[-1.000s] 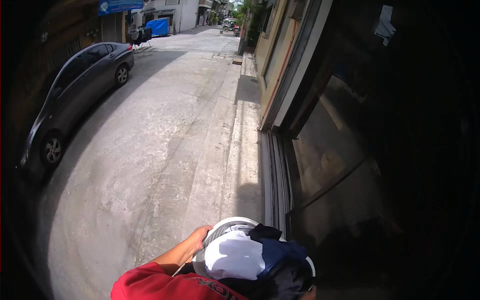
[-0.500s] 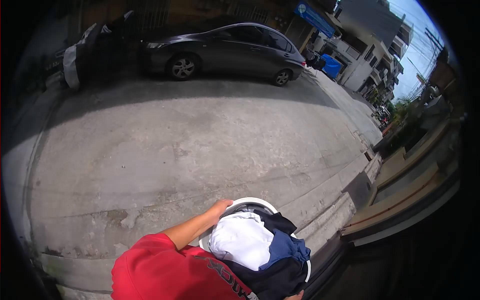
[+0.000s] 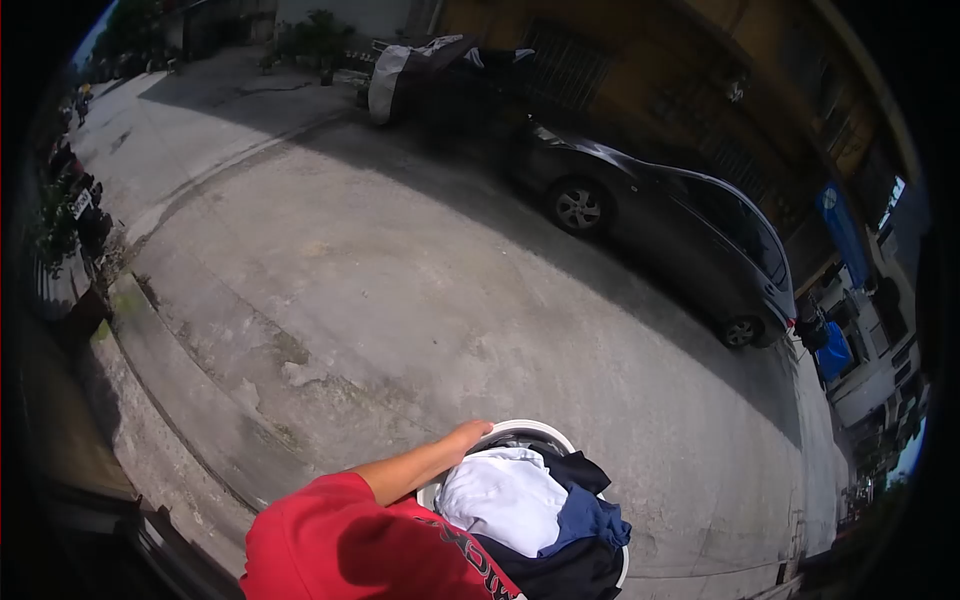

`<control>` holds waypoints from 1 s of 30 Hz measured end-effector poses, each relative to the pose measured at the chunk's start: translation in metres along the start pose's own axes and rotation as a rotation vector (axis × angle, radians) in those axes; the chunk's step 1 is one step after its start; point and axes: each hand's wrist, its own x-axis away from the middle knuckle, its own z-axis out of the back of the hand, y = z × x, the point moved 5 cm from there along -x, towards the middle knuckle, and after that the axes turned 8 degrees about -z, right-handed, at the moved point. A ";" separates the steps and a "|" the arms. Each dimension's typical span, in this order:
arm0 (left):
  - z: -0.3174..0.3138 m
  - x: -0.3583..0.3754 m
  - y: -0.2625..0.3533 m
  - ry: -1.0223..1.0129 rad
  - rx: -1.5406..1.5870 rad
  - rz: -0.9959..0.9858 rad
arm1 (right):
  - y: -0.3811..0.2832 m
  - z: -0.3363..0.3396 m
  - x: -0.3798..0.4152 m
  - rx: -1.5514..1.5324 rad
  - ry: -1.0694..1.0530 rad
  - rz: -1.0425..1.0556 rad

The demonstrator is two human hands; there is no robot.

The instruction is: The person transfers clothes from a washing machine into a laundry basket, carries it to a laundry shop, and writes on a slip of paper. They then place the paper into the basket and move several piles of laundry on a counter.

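Observation:
A round white-rimmed laundry tub (image 3: 545, 428) is held close against my body at the bottom of the view. My left hand (image 3: 470, 436) is closed over its far left rim, the arm stretched out from a red sleeve. Clothes fill the tub to the brim: a white garment (image 3: 505, 497) on top, a navy blue one (image 3: 588, 522) at the right, and black cloth (image 3: 560, 578) around and under them. My right hand is out of sight below the frame, so its hold on the tub cannot be seen.
Sunlit concrete pavement (image 3: 420, 290) stretches ahead. A dark grey car (image 3: 670, 230) is parked in the shade along a building. A raised concrete kerb (image 3: 190, 385) runs along the left. Plants and a motorcycle (image 3: 85, 205) stand at the far left.
My view has swung to the left, so the car now appears farther right and tilted. The tub stays in front of me. My right hand, barely visible before at the bottom, has left the frame.

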 end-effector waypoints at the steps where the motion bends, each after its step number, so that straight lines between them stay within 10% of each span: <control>1: 0.002 -0.015 -0.001 0.040 -0.039 -0.051 | -0.004 -0.011 -0.015 0.004 -0.025 0.022; 15: -0.054 -0.239 0.063 0.170 -0.143 -0.412 | -0.100 -0.240 -0.220 0.073 -0.228 0.238; 30: -0.248 -0.466 0.024 -0.008 0.085 -0.092 | 0.051 -0.201 -0.489 0.022 0.105 -0.045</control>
